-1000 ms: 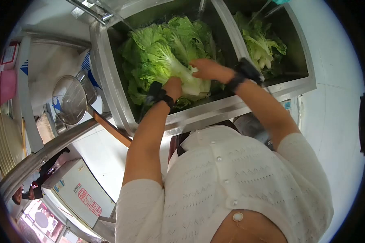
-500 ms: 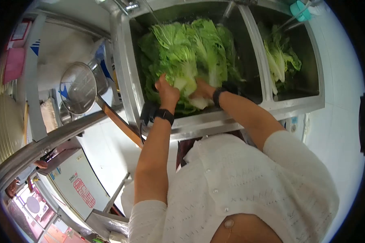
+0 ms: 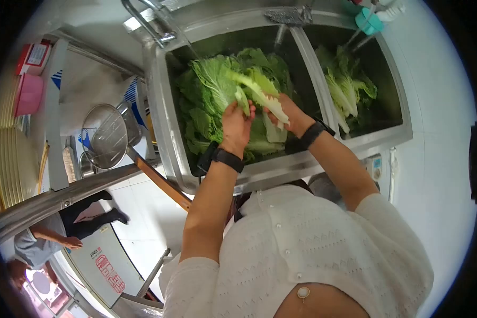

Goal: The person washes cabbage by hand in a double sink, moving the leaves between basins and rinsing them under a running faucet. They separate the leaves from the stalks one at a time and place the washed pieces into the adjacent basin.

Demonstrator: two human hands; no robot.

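Observation:
My left hand [image 3: 237, 125] is closed on the stem end of a green cabbage leaf [image 3: 215, 85] over the left basin of a metal sink [image 3: 167, 114]. My right hand [image 3: 291, 115] is closed around a pale leaf [image 3: 259, 94] with a ragged white stem, just to the right. The two hands are close together, with the leaves between them. Below them, more green leaves [image 3: 199, 123] lie in the water of the left basin. Several leaves [image 3: 344, 91] lie in the right basin.
A faucet [image 3: 148, 24] stands at the sink's back left corner. Left of the sink are a wooden-handled strainer [image 3: 107, 135], a pink container [image 3: 28, 94] and stacked plates [image 3: 13, 164]. Another person [image 3: 47, 241] is at the lower left, beside a white appliance [image 3: 103, 265].
Both hands have risen from among the leaves and now hold separate leaves above the basin. The view has shifted, and the other person at the lower left shows more fully.

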